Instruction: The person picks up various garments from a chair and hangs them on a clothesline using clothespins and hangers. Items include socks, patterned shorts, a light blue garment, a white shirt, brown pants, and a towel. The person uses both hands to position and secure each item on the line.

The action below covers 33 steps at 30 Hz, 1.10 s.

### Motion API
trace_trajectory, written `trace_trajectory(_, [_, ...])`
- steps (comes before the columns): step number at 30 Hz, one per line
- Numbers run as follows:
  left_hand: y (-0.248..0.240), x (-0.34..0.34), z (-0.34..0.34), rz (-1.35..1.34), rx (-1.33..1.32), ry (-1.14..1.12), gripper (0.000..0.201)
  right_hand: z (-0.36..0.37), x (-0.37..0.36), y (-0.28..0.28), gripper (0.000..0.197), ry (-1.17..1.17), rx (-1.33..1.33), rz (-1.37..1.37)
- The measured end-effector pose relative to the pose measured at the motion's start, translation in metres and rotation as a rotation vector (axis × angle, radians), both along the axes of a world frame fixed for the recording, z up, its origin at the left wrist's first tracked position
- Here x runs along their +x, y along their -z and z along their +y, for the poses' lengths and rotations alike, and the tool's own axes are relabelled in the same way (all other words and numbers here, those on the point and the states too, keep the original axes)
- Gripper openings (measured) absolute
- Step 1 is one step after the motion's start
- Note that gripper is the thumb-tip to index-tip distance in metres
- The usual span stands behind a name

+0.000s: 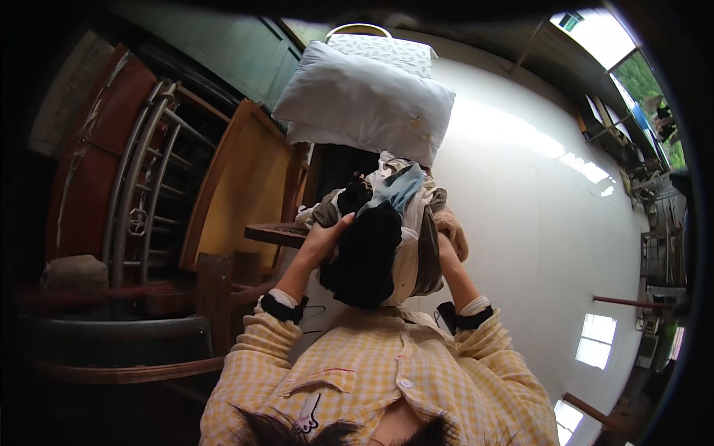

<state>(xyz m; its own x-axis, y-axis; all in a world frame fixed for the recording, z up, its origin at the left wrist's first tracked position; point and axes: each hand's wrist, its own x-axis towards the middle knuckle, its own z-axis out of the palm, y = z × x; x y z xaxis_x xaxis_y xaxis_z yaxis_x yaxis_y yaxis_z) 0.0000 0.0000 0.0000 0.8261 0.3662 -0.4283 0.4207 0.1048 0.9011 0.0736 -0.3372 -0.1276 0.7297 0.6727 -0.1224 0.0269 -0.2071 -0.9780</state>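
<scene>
A loose bundle of clothes sits in front of my chest, between my two hands. Its nearest piece is a black garment [363, 256]; a light blue cloth [400, 187], cream and brown pieces and a fluffy tan piece [452, 229] bunch up behind and beside it. My left hand [329, 236] grips the bundle's left side, thumb over the black garment. On the other side my right hand [445, 244] reaches in against the tan and brown cloth, which hides its fingers. What lies under the bundle is mostly hidden.
Beyond the bundle rests a white pillow [364, 100], with a pale patterned, box-like thing [383, 53] behind it. A dark wooden ledge [275, 235] juts out left of the bundle. Metal rails [152, 178] and a wooden panel [242, 182] stand farther left.
</scene>
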Motion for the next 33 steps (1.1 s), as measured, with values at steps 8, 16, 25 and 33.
trace_trajectory(8, [-0.029,-0.002,-0.007,0.334,0.722,-0.103,0.087,0.040,0.086,0.000,0.041,-0.050,-0.545,-0.254])
trace_trajectory(16, [-0.057,-0.032,-0.054,-0.455,0.966,-0.105,0.056,0.051,0.074,-0.044,0.055,0.338,-0.538,-0.102])
trace_trajectory(25, [-0.047,-0.026,-0.095,-0.320,1.139,0.048,0.088,0.044,0.045,-0.147,0.034,0.421,-0.508,-0.356])
trace_trajectory(33, [-0.052,-0.041,-0.104,-0.558,0.860,-0.308,0.040,0.080,-0.011,-0.190,0.028,0.199,0.052,-0.337])
